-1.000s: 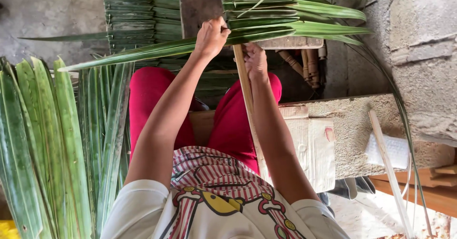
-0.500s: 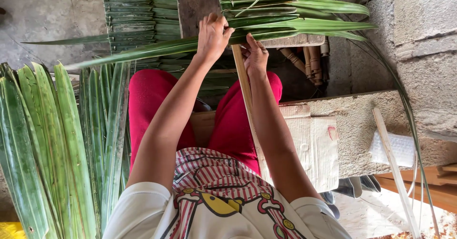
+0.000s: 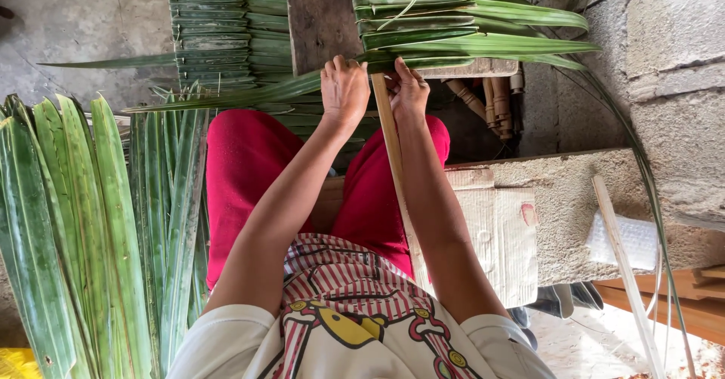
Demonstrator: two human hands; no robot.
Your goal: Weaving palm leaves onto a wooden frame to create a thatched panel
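From my remote feed, left hand (image 3: 343,88) has slid rightward along the long green leaf (image 3: 249,96), pinching it against the wooden slat (image 3: 393,152); right hand (image 3: 409,92) grips beside it, closing the fold

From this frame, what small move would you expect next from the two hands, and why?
Probably fold the long green leaf over the thin wooden stick and press it against the row already folded. Both the left hand and right hand pinch the leaf where it crosses the stick, beside the stacked folded leaves.

hidden: fingertips behind palm leaf (image 3: 453,47) | leaf bundle (image 3: 68,235) cut off left
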